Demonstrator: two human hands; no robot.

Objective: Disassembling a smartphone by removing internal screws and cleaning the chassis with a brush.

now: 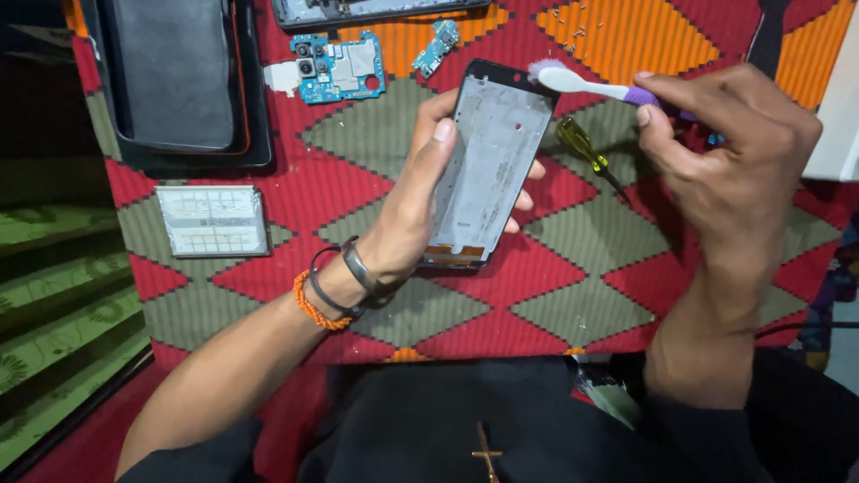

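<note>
Brushing out a stripped phone frame, mid-clean

Left to right: a grey rectangular battery pack (212, 221) lies on the red, green and orange diamond-pattern woven cloth (295, 170), with a blue circuit board with camera modules (338, 67) further up. The left hand (407, 210) has its grip wrapped around the black-edged phone frame with a bare silver metal inner plate (490, 165), tilted up above the cloth. The right hand (716, 148) is clenched on a white toothbrush with a purple handle (591, 87), bristles at the frame's top corner. A yellow-handled screwdriver (586, 148) lies just behind. Looks like the scrubbing step; next move probably needs light strokes down the plate, frame held steady.
</note>
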